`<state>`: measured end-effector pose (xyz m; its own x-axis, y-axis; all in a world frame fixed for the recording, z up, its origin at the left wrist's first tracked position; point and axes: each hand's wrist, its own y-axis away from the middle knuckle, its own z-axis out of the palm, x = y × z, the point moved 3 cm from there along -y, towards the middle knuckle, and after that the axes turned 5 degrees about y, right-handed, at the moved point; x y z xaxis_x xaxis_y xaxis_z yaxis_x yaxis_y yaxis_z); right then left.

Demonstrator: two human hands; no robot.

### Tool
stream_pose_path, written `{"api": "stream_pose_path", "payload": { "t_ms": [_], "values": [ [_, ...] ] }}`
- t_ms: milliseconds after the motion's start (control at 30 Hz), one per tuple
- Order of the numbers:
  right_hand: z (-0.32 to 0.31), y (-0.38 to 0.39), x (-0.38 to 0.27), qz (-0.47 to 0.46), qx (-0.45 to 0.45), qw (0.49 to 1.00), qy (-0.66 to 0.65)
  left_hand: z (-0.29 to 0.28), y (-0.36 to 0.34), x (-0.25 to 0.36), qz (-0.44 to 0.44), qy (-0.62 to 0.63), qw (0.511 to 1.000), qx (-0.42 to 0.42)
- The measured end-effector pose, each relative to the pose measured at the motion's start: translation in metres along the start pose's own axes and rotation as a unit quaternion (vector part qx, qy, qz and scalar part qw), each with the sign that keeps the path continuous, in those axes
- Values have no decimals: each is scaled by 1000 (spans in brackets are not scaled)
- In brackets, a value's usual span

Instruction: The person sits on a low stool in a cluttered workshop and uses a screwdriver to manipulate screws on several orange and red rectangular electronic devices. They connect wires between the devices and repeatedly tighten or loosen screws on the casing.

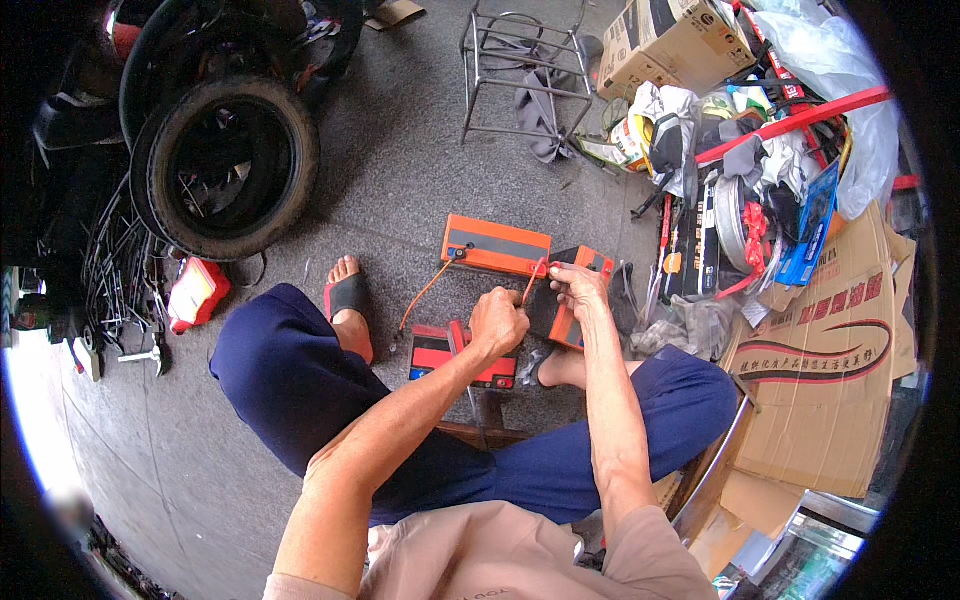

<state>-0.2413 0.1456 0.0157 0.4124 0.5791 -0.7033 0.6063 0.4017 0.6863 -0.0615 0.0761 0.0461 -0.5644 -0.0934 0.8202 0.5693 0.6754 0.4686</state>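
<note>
An orange battery [500, 236] with a grey stripe lies on the floor in front of me. An orange wire [422, 298] runs from its left terminal. Beside it, partly under my right hand, is an orange and black battery [566, 326]. Nearer to me sits a red and black battery [432, 358], with a red handle [458, 337] over it beside my left fist. My left hand [500, 322] is closed around a thin red wire [534, 284] that rises toward the orange battery's right end. The fingers of my right hand [580, 290] pinch at its upper end; their tips are partly hidden.
Old tyres [290, 170] and metal tools [150, 350] lie at the left, near a red case [198, 294]. Ahead stands a metal rack [525, 75]. On the right are a cardboard box [675, 50], piled clutter and flattened cardboard [815, 390]. My feet flank the batteries.
</note>
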Motion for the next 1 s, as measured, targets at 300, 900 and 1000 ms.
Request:
{"api": "stream_pose_path", "payload": {
  "t_ms": [300,900,1000],
  "values": [
    [20,1,-5,-63,64,988,126,-4,-4,-16,-34,10,999,4],
    [32,14,-11,-43,76,991,103,-15,-6,-15,-41,-46,998,6],
    [30,10,-11,-54,81,984,147,-13,-5,-15,-39,-57,997,17]
  ]
}}
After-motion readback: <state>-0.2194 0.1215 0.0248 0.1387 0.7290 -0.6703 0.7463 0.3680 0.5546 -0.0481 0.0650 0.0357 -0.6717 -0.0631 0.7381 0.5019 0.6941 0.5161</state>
